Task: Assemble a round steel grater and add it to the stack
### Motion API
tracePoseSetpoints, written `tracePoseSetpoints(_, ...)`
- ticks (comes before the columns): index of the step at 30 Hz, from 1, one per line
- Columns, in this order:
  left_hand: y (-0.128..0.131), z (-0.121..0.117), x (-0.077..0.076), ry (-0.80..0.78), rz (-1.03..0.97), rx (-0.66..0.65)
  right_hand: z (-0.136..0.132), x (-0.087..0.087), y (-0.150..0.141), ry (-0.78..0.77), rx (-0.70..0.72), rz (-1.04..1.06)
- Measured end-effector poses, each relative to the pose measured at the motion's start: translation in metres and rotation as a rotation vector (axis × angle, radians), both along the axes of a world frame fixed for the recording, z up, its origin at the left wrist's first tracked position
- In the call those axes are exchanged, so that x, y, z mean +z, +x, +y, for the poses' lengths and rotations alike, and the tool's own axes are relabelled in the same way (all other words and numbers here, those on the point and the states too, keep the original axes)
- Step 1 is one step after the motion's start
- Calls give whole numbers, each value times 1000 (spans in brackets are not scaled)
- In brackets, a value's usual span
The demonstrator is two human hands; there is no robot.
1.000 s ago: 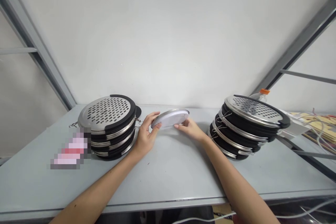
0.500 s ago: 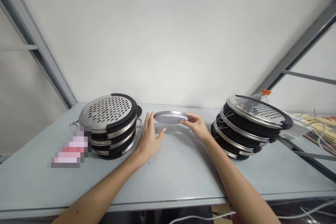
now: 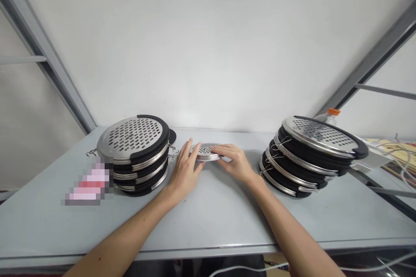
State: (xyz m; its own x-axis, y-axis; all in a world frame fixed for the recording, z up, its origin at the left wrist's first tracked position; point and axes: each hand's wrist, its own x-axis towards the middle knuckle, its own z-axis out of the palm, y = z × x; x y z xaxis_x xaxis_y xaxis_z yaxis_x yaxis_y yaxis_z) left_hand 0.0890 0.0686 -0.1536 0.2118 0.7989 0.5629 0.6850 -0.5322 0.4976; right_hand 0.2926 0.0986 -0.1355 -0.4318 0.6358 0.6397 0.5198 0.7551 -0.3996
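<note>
A small round metal disc (image 3: 208, 149) with a perforated top and a silvery layered rim is level, low over the table between my hands. My left hand (image 3: 186, 171) is at its left edge, with fingers along the rim and the thumb near the front underside. My right hand (image 3: 234, 162) grips the right side, fingers on top and thumb below. Left of my hands stands a stack of larger round perforated metal pieces (image 3: 134, 136) with black rims and wire loops. A similar stack (image 3: 320, 136) leans on the right.
The grey table (image 3: 208, 229) meets a white wall (image 3: 208, 52) behind. Metal frame posts rise at both sides. A bottle with an orange cap (image 3: 333, 112) stands behind the right stack, with cables (image 3: 398, 151) further right. A blurred pink item (image 3: 89, 184) lies at left.
The disc has tipped from showing its smooth pale underside to showing its perforated top, and sits slightly lower. My right fingers have moved over its top; my left fingers now meet its edge.
</note>
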Motion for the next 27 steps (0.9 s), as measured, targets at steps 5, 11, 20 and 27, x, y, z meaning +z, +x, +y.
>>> tracePoseSetpoints(5,-2,2,0,-31,-30,-45,-3,2,-2,10,-12,-8)
tracePoseSetpoints(11,-2,5,5,-104,-269,-127,5,1,2,-103,-195,189)
tracePoseSetpoints(20,7,4,18,-439,-882,-298,13,3,2,-727,86,579)
tracePoseSetpoints(27,3,8,16,-607,-1034,-342,11,6,3,-824,139,730)
